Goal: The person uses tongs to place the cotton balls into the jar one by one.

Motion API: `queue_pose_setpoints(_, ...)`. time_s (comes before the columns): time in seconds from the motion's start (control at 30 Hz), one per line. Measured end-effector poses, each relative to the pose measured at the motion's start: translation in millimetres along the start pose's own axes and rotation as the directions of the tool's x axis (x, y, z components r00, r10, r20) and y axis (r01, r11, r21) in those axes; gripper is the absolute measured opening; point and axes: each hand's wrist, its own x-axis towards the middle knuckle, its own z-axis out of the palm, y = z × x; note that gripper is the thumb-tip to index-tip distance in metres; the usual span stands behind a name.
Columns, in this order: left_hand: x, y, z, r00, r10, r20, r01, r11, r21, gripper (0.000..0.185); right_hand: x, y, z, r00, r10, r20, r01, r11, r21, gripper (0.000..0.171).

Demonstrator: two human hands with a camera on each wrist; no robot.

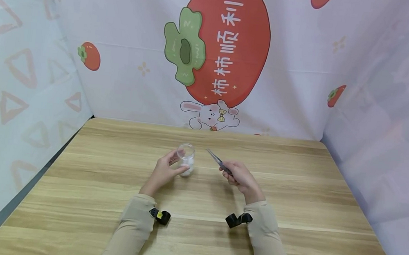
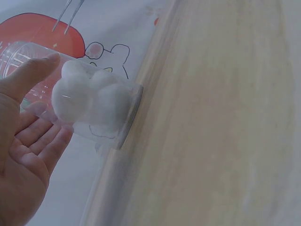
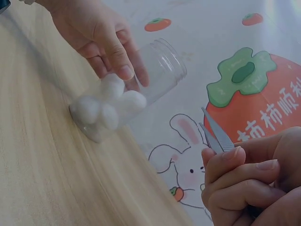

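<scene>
A clear, lidless jar [image 1: 186, 158] stands upright on the table, with several white cotton balls [image 3: 110, 103] in its lower half. My left hand [image 1: 165, 171] holds the jar from its left side, thumb and fingers curved around the wall. To the right of the jar, my right hand [image 1: 239, 176] grips a pair of metal tweezers [image 1: 218, 159]. Their two tips are apart, point up and left toward the jar, and have nothing between them. In the right wrist view the curled fingers [image 3: 244, 176] cover the tweezers' rear part.
The wooden table [image 1: 194, 237] spreads out around both hands. Behind it hangs a white cloth backdrop [image 1: 288, 98] printed with persimmons and a rabbit, and more cloth closes off both sides. Small black cameras [image 1: 160, 215] are strapped to the wrists.
</scene>
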Motion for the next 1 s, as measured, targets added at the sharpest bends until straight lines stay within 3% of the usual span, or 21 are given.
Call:
queue_pose_setpoints(0.23, -0.3, 1.4, -0.1, 1.000, -0.020, 0.005, 0.020, 1.000, -0.001, 0.066, 3.0, 6.1, -3.2, 1.000, 0.016, 0.017, -0.016, 0.999, 0.043, 0.025)
queue_pose_setpoints(0.73, 0.2, 0.4, 0.6, 1.000, -0.007, -0.001, 0.007, 1.000, 0.002, 0.064, 7.7, 14.2, -5.8, 0.997, 0.053, -0.064, -0.047, 0.996, 0.081, 0.019)
queue_pose_setpoints(1.0, 0.0, 0.0, -0.4, 1.000, -0.015, -0.003, 0.015, 1.000, 0.011, 0.067, 9.9, 15.6, -6.7, 0.986, 0.108, -0.126, -0.098, 0.992, 0.082, 0.036)
